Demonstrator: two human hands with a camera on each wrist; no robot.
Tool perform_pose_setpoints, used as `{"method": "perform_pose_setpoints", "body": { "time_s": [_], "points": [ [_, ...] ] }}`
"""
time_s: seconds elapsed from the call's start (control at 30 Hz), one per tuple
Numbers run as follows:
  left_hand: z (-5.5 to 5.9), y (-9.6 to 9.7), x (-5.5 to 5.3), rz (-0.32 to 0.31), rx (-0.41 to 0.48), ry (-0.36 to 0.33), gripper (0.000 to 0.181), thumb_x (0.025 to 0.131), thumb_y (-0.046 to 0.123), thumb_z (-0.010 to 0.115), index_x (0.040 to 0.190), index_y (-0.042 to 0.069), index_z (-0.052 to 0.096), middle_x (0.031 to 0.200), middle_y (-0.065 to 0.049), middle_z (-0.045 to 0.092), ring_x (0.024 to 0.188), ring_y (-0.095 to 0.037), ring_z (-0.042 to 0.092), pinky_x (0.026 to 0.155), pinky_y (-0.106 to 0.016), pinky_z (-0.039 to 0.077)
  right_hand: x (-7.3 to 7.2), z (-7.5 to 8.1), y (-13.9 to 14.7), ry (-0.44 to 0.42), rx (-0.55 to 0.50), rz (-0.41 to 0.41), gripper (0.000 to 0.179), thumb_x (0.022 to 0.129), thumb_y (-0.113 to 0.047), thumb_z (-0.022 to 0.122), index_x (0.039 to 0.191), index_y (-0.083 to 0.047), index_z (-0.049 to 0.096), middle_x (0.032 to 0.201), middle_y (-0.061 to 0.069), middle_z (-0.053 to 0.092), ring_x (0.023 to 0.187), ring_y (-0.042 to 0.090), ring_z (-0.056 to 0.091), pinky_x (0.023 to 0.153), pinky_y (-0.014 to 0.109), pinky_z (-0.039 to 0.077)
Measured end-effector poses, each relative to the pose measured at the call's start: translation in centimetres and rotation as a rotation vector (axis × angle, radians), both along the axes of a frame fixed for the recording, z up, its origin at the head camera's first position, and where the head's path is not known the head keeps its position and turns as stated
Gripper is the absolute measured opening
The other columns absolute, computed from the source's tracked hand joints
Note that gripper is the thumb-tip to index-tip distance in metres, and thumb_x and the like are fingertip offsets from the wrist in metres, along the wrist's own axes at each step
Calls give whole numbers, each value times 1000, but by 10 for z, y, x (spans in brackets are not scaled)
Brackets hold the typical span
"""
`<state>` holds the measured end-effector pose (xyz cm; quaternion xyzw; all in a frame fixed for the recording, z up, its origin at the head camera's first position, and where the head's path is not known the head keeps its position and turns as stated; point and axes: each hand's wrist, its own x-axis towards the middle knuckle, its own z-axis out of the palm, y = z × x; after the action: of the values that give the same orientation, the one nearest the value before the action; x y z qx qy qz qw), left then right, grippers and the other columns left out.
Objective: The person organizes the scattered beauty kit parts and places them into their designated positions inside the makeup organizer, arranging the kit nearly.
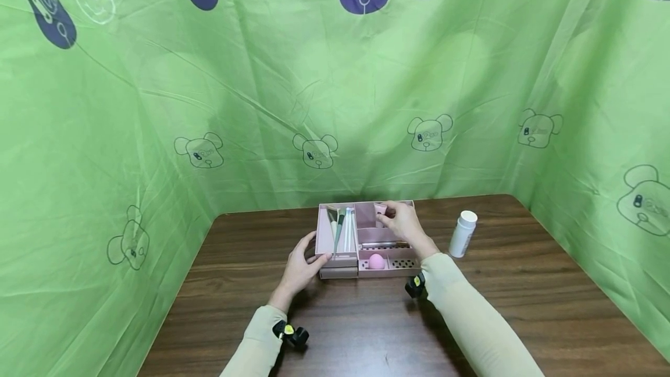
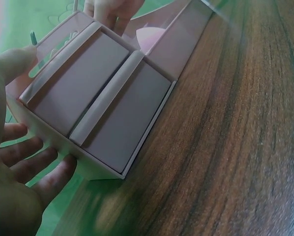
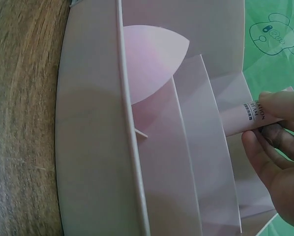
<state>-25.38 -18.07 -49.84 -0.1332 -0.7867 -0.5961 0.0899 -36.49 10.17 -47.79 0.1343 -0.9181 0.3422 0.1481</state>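
Note:
A pink desk organizer (image 1: 339,273) stands at the far middle of the table. My left hand (image 1: 297,270) holds its front left corner; in the left wrist view the thumb lies over the top edge and the fingers rest along the outer side wall. My right hand (image 1: 405,224) pinches a small pink cream tube (image 3: 240,118) between thumb and fingers. The tube stands in the organizer's back compartment, its lower end hidden behind a divider in the right wrist view. A pink makeup sponge (image 1: 376,261) sits in the front compartment.
Green-handled brushes (image 1: 339,226) and white slender sticks (image 1: 349,230) lie in the organizer's left section. A slim silver stick (image 1: 384,244) lies in the middle compartment. Right of the organizer stands a white bottle (image 1: 463,234). Green curtain (image 1: 262,179) borders the wooden table (image 1: 356,330).

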Motion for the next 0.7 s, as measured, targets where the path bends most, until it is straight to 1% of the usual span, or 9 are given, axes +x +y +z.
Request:
{"method": "perform_pose_setpoints", "body": {
  "time_s": [0.23, 0.47, 0.7],
  "points": [
    [-1, -1, 0, -1, 4, -11, 70, 86, 15, 76, 142, -6, 40, 140, -28, 47, 127, -41, 49, 98, -44, 54, 1, 1, -1, -16, -24, -7, 41, 83, -24, 77, 120, -8, 68, 97, 17, 73, 94, 35, 67, 85, 48, 57],
    [-2, -1, 0, 1, 2, -10, 70, 86, 15, 76, 143, -5, 40, 140, -27, 48, 127, -41, 50, 98, -42, 55, 1, 0, 1, -35, -35, 6, 43, 82, -24, 78, 119, -6, 68, 91, 11, 73, 85, 28, 68, 80, 44, 58],
    [-2, -1, 0, 4, 1, -14, 70, 85, 15, 76, 142, -5, 41, 139, -28, 48, 126, -41, 50, 97, -39, 55, 2, -1, 5, -63, -53, -1, 40, 82, -28, 79, 114, -7, 70, 92, 9, 74, 85, 25, 69, 81, 42, 59]
  ]
}}
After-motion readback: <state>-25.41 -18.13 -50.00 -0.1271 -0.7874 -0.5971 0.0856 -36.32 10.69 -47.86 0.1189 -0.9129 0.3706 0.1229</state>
